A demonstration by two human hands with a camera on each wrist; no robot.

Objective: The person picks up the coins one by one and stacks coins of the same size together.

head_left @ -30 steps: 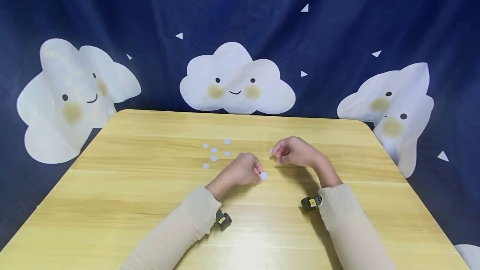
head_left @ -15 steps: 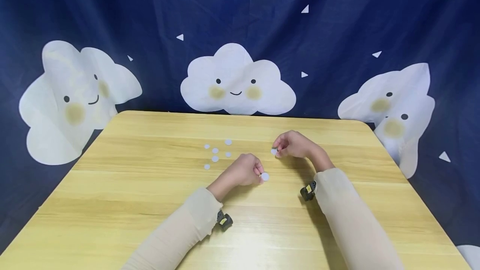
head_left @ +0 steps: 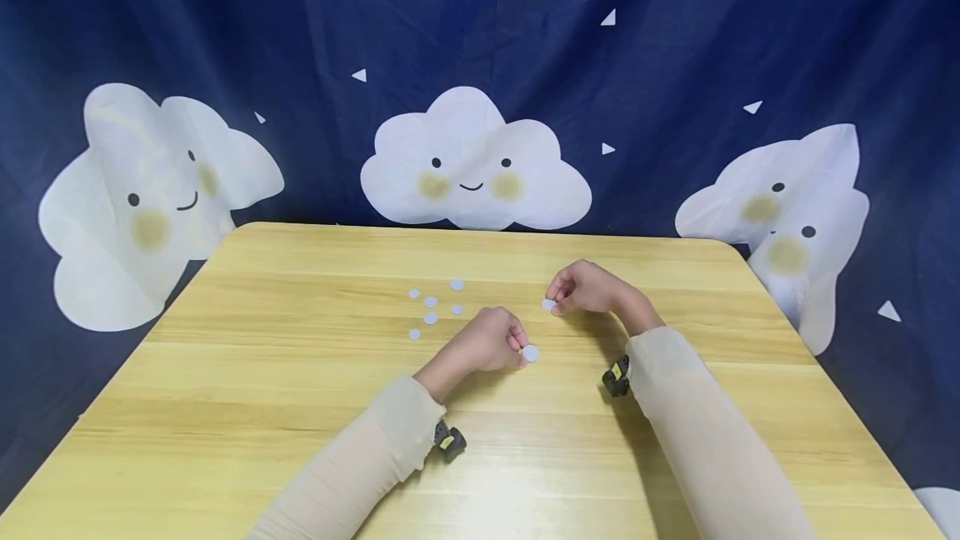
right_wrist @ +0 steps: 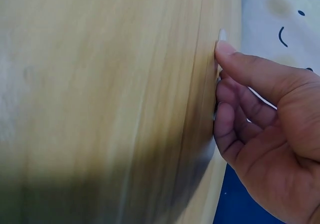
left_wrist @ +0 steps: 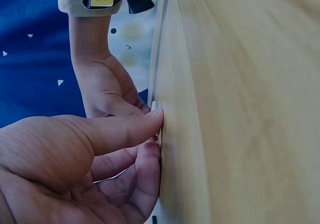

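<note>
Pinched in my left hand (head_left: pixel 491 338), low over the middle of the table, is a round white disc (head_left: pixel 531 353). In the left wrist view, thin white edges (left_wrist: pixel 156 106) show at the left thumb tip; I cannot tell if they belong to one disc or more. Farther back and to the right, my right hand (head_left: pixel 590 287) pinches another white disc (head_left: pixel 548 304) at the tabletop. The right wrist view shows only the edge of this disc (right_wrist: pixel 222 35) past the thumb, with the other fingers curled behind.
Several small white discs (head_left: pixel 431 302) lie spread on the wooden table (head_left: pixel 262 390), left of and beyond the left hand. A dark blue curtain (head_left: pixel 315 15) with cloud faces hangs behind the far edge. Each wrist carries a small black camera (head_left: pixel 451 443).
My right hand has moved slightly back over the table, and its fingers have closed on the disc there. My left hand has stayed nearly still with its disc.
</note>
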